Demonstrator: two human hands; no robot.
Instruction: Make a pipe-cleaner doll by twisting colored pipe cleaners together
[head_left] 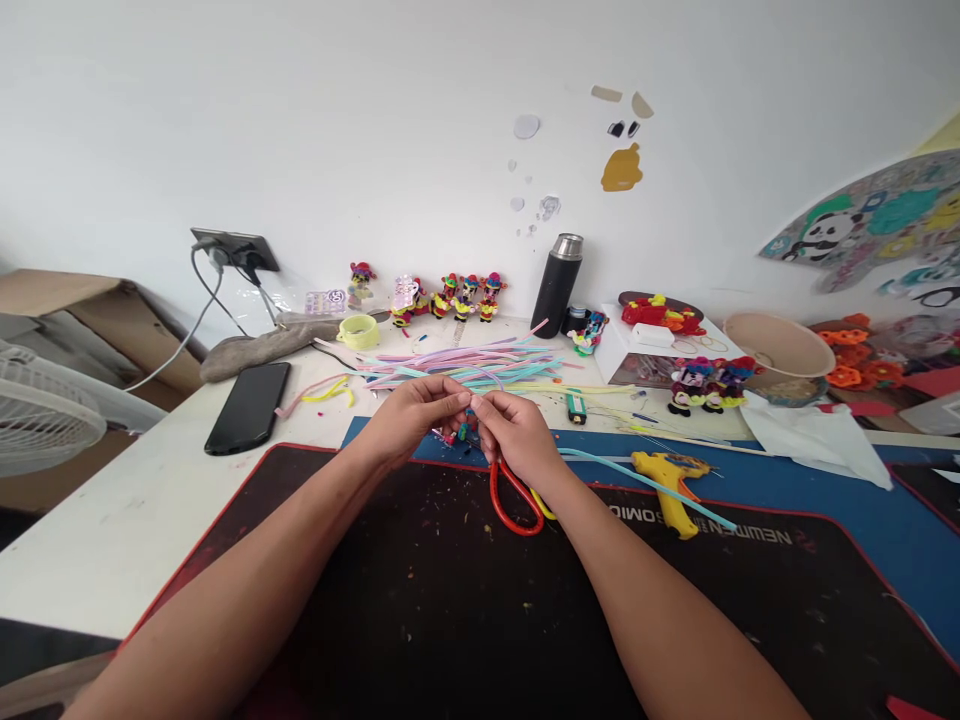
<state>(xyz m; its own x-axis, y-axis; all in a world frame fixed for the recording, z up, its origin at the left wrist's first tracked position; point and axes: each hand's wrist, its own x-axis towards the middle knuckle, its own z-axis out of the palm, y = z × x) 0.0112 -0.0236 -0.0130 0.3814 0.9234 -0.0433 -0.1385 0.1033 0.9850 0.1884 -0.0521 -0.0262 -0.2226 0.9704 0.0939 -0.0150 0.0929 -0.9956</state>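
My left hand (420,418) and my right hand (517,430) meet above the far edge of a black mat (450,610). Thumbs and fingertips are pinched together; what is between them is too small to make out. Scissors with red loop handles (517,505) lie just under my right hand, partly hidden by it. Small colourful pieces (463,432) show below the fingertips. A light blue pipe cleaner (645,474) stretches right from my right wrist, across a yellow glue gun (671,485). Behind my hands lies a pile of pastel pipe cleaners (465,362).
A phone (247,408) lies at the left, near driftwood (262,345) and yellow tape (358,331). Small figures (469,297) and a black flask (559,288) stand at the back. On the right are a white box (637,345), a bowl (780,340) and a fan (45,410) far left.
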